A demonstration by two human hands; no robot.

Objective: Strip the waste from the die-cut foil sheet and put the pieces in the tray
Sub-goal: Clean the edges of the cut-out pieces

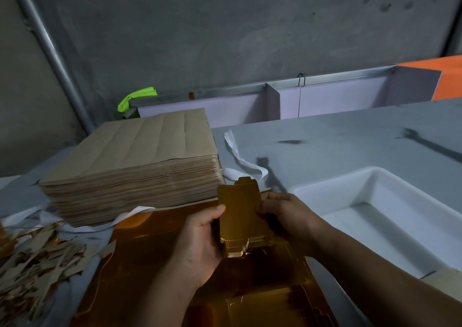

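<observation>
Both hands hold a small stack of gold die-cut foil pieces [239,216] upright above the table. My left hand [200,244] grips its left edge and bottom, thumb on the front. On the stack's right edge, my right hand [282,214] pinches with its fingertips. Beneath them lies the large gold foil sheet [155,264], flat on the table, with cut outlines showing. The white tray [422,201] stands to the right of my right hand and looks empty.
A thick stack of brown sheets [135,161] sits at the back left. Strips of torn waste [35,259] pile up at the left edge. White paper bands [240,156] lie behind the foil pieces. A grey wall and a divided shelf [272,101] close the back.
</observation>
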